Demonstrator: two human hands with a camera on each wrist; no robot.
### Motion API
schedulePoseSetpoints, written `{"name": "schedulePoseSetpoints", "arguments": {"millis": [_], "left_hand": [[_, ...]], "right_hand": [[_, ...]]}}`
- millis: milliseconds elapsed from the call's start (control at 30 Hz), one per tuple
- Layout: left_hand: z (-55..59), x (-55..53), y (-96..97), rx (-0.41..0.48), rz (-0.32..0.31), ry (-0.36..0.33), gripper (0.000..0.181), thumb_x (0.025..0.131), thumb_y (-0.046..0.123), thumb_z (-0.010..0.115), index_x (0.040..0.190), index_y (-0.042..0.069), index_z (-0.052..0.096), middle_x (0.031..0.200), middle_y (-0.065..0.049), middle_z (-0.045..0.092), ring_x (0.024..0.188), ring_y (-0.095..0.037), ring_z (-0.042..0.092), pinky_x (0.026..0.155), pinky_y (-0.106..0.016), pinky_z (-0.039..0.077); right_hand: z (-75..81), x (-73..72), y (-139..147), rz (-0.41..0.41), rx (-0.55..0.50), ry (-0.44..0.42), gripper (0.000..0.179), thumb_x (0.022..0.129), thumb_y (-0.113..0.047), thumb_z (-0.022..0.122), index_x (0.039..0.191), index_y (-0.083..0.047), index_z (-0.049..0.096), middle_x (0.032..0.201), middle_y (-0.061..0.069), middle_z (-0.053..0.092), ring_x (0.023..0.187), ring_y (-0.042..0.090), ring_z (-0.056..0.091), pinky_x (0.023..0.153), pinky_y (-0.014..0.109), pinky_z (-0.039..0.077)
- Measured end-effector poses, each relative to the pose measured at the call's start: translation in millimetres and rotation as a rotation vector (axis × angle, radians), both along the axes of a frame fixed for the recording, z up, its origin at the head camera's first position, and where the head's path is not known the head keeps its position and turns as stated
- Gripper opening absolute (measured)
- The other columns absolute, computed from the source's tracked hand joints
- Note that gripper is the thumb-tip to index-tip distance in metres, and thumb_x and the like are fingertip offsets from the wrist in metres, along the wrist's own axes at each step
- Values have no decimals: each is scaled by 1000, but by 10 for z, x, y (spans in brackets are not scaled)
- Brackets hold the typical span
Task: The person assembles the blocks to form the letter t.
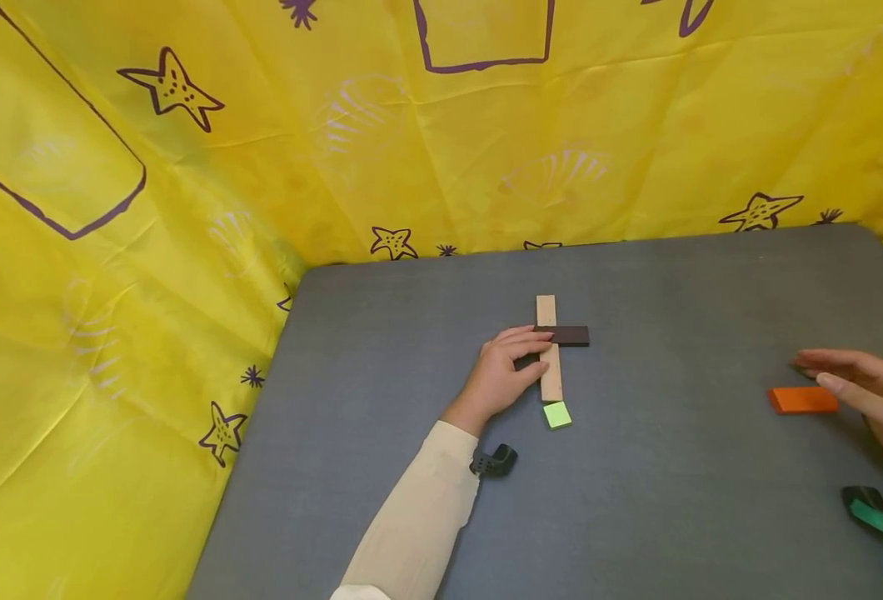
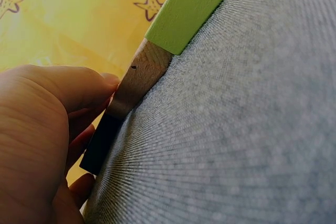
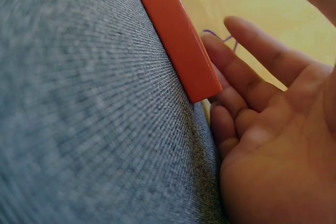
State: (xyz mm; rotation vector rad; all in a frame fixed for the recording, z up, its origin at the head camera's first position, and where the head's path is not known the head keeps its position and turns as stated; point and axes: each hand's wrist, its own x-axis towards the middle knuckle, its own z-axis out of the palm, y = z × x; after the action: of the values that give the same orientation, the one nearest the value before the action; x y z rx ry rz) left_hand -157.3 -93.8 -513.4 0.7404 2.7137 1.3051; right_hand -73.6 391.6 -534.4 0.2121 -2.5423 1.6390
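My left hand (image 1: 497, 371) rests at a row of flat blocks, its fingers reaching over the left end of a dark brown block (image 1: 572, 337). Its thumb touches the side of a light wooden block (image 1: 551, 379). Light wood (image 1: 546, 308) also shows on the far side of the dark block. At the near end of the row sits a small light green block (image 1: 557, 415). Far to the right, an orange block (image 1: 803, 401) lies flat on the table. Around it hovers my right hand (image 1: 872, 396), thumb raised and apart from the loosely bent fingers (image 3: 257, 85) along its far side.
A dark grey cloth-covered table (image 1: 674, 500) carries all the blocks. Yellow fabric (image 1: 471, 167) with purple starfish drawings hangs behind it and along the left. Each wrist wears a dark camera mount, such as the left one (image 1: 496, 461).
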Motion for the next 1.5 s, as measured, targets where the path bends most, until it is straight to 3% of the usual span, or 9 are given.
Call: {"name": "schedulePoseSetpoints", "arguments": {"millis": [167, 333, 600, 733, 933, 1067, 1233, 1500], "left_hand": [[-13, -7, -7, 2, -1, 7, 38, 104, 18, 79, 142, 14, 76, 148, 9, 66, 150, -5, 42, 126, -50, 25], [-20, -8, -7, 8, -4, 7, 38, 104, 18, 78, 142, 14, 76, 148, 9, 66, 150, -5, 42, 126, -50, 25], [0, -4, -2, 9, 1, -3, 39, 104, 18, 78, 143, 15, 76, 148, 9, 66, 150, -6, 42, 124, -51, 26], [-4, -5, 1, 8, 1, -7, 39, 104, 18, 78, 143, 15, 76, 149, 9, 66, 150, -5, 42, 124, -51, 26], [0, -3, 1, 9, 0, -9, 39, 104, 17, 78, 143, 15, 75, 148, 8, 66, 150, -5, 42, 126, -51, 25], [2, -7, 3, 4, 1, -6, 39, 104, 18, 78, 143, 15, 75, 148, 8, 67, 150, -5, 42, 126, -51, 25], [16, -8, 3, 5, 2, -12, 39, 104, 18, 78, 143, 15, 75, 148, 7, 67, 150, -6, 42, 125, -51, 25], [24, -4, 1, 16, 1, -12, 39, 104, 17, 78, 142, 13, 76, 148, 6, 67, 150, -8, 43, 125, -52, 25]], "right_hand": [[19, 16, -14, -22, 47, -59, 43, 108, 1, 66, 149, -11, 62, 132, -29, 58, 119, -12, 48, 94, 8, 29], [40, 15, -30, -13, 53, -41, 48, 99, 9, 75, 144, -1, 65, 128, -27, 63, 118, -11, 52, 94, 7, 30], [42, -7, -55, -4, 300, -151, 55, 99, -18, 86, 144, -1, 60, 129, -28, 47, 112, -8, 37, 86, 3, 23], [58, -13, -67, 17, 344, -150, 52, 98, -12, 86, 141, 3, 62, 132, -15, 49, 110, -9, 36, 84, 4, 23], [105, -27, -93, 26, 408, -123, 42, 98, -2, 82, 135, 6, 66, 131, 18, 56, 105, -12, 35, 81, 4, 25], [130, -36, -111, 3, 446, -136, 37, 99, -5, 82, 131, 6, 68, 130, 27, 57, 101, -12, 34, 77, 7, 26], [120, -30, -125, -16, 438, -114, 34, 99, -5, 83, 128, 6, 69, 127, 26, 59, 100, -13, 36, 77, 5, 27], [114, -28, -159, -43, 422, -66, 33, 96, -6, 85, 125, 5, 72, 117, -1, 60, 101, -14, 38, 79, 4, 27]]}}
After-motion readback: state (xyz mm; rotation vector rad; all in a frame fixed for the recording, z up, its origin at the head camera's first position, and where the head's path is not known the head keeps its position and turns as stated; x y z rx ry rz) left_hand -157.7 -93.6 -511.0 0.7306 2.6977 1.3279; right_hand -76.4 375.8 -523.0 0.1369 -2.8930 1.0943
